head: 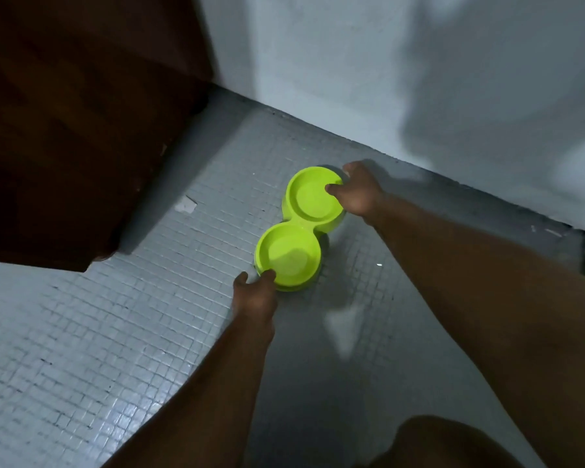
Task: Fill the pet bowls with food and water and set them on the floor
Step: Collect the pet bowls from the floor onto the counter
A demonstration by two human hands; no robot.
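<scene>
Left hand [254,295] grips the near rim of the green double bowl [301,228], thumb curled over the lip, fingers wrapped under the outer edge. Right hand [358,194] grips the far rim, thumb hooked inside the far well [313,197], remaining fingers behind the wall of the bowl. So we hold both ends. The bowl is low over the grey mosaic floor [115,332], shadow tight under its right side; we cannot tell if it is fully seated or just off the tiles. Both wells face up; near well [287,255] sits by the left hand. Contents are unclear in this light. Long axis runs from near us up and slightly right, far end pointing at the white wall [352,62], near that wall's foot but not touching. A dark wooden cabinet [65,130] stands to the left, well apart from the bowl. A white scrap [186,204] lies on the tiles between cabinet and bowl, and a small white speck [379,264] right of the near well. Our knee [436,440] shows at the bottom edge. Nothing lies between the hands and the bowl.
</scene>
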